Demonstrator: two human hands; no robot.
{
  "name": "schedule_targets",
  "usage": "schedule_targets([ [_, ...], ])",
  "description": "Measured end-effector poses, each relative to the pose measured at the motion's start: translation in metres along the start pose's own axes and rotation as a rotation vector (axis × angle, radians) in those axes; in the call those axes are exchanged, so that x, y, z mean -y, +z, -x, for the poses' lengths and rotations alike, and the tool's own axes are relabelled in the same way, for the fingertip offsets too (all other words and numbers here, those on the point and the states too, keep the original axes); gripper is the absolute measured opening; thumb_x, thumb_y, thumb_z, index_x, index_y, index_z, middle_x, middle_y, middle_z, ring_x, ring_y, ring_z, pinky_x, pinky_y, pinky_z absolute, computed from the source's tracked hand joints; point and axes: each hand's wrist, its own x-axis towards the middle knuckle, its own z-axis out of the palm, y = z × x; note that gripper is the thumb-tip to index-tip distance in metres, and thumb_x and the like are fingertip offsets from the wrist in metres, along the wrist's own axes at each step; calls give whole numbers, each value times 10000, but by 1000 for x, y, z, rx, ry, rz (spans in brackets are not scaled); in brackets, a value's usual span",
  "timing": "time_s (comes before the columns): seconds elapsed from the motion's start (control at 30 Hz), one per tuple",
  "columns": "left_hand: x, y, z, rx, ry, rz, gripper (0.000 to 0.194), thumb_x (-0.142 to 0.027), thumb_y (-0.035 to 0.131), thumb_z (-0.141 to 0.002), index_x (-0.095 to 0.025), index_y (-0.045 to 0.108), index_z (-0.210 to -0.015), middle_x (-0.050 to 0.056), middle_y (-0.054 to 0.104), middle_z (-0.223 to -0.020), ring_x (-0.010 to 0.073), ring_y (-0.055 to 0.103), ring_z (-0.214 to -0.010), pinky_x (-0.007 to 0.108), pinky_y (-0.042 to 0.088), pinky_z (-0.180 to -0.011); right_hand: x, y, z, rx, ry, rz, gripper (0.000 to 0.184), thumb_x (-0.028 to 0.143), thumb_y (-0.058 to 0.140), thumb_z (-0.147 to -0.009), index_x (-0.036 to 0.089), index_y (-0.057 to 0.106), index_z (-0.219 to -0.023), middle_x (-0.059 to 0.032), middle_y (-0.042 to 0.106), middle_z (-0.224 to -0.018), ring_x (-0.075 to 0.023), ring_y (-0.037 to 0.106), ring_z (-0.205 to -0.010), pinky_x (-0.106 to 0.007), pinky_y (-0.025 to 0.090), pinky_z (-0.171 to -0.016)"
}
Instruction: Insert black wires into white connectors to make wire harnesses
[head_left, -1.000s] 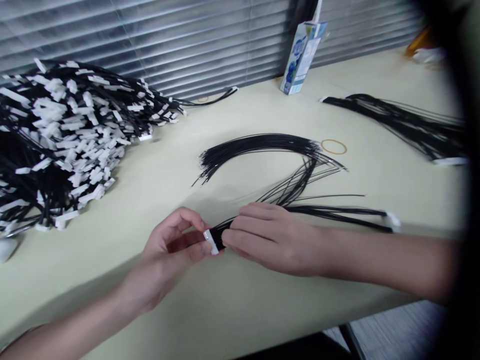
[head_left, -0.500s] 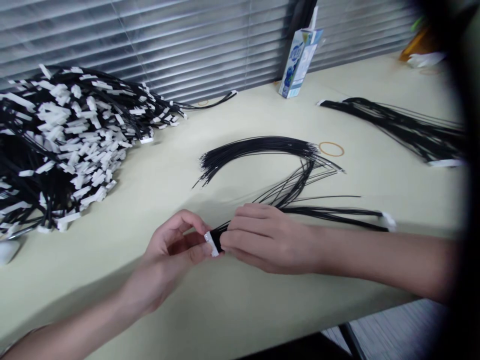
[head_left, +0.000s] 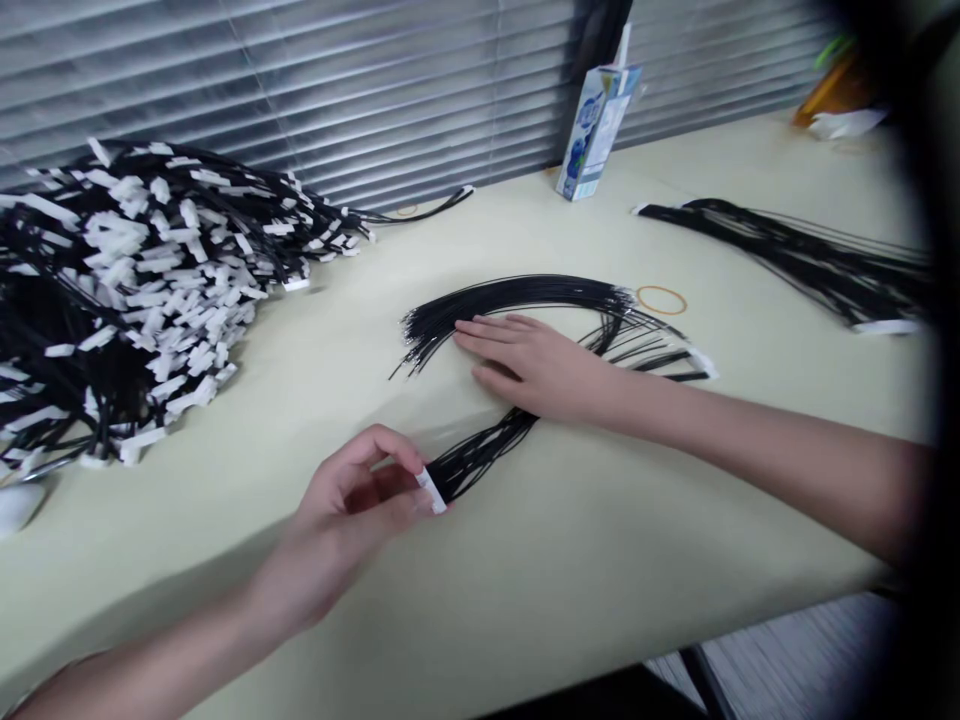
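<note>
My left hand (head_left: 364,505) pinches a white connector (head_left: 431,490) between thumb and fingers. Black wires (head_left: 480,455) run from that connector up to the right and pass under my right hand (head_left: 536,365). The fingers of my right hand are stretched out, with their tips at the lower edge of a curved bundle of loose black wires (head_left: 517,289) with bare metal ends. Whether they touch the bundle I cannot tell. Beyond my right wrist lies another white connector (head_left: 703,362), with dark wires leading to it.
At the left a large heap of black cables with white connectors (head_left: 165,270) fills the table. A rubber band (head_left: 661,300) lies by the loose bundle. Farther back stand a drink carton (head_left: 598,130) and, at the right, more black cables (head_left: 787,250). Window blinds (head_left: 337,90) border the table.
My right hand has left the wires beside the held connector and moved up and right to the loose bundle, its fingers now extended. The other connector has shifted up and left. My left hand keeps its pinch.
</note>
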Motion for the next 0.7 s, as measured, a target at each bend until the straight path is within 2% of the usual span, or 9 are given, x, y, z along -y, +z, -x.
schedule_targets([
  [0.13, 1, -1, 1, 6, 5, -8, 123, -141, 622, -808, -216, 545, -867, -6, 622, -802, 116, 576, -771, 201, 428, -702, 8, -3, 2, -40, -23, 53, 400, 263, 331, -948, 118, 466, -1295, -101, 477, -1317, -212, 416, -1232, -391, 299, -1048],
  [0.3, 2, -1, 1, -2, 4, -13, 113, -149, 611, -821, -221, 537, -867, -15, 606, -835, 104, 571, -776, 196, 426, -710, 9, -13, 7, -42, -122, 131, 259, 153, 371, -933, 171, 588, -1074, -55, 610, -1059, -178, 545, -955, -347, 385, -850],
  [0.4, 1, -1, 0, -1, 5, 8, 107, -140, 611, -817, -214, 544, -856, -15, 598, -827, 103, 570, -765, 204, 435, -721, 11, -22, 7, 28, -276, 182, 240, 85, 350, -917, 150, 581, -900, -47, 594, -919, -166, 510, -860, -328, 364, -780],
  [0.5, 0, 0, 0, 4, 2, 11, 100, -141, 608, -817, -212, 548, -855, -11, 596, -830, 106, 569, -765, 211, 440, -729, 15, -28, 7, 91, -421, 214, 248, 101, 313, -934, 150, 546, -867, -40, 552, -859, -158, 461, -816, -312, 346, -740],
  [0.6, -1, 1, -1, 8, 5, 2, 97, -142, 604, -820, -214, 548, -853, -9, 596, -834, 109, 563, -768, 223, 444, -741, 18, -29, 8, 102, -448, 229, 247, 68, 290, -924, 137, 523, -880, -50, 520, -851, -160, 428, -788, -310, 333, -704],
  [0.7, -2, 2, -2, -8, 6, 7, 103, -137, 620, -805, -209, 549, -826, -11, 597, -805, 110, 556, -754, 227, 448, -732, 19, -26, 10, 82, -395, 205, 208, 59, 313, -907, 133, 501, -860, -52, 504, -841, -162, 415, -774, -307, 336, -690],
])
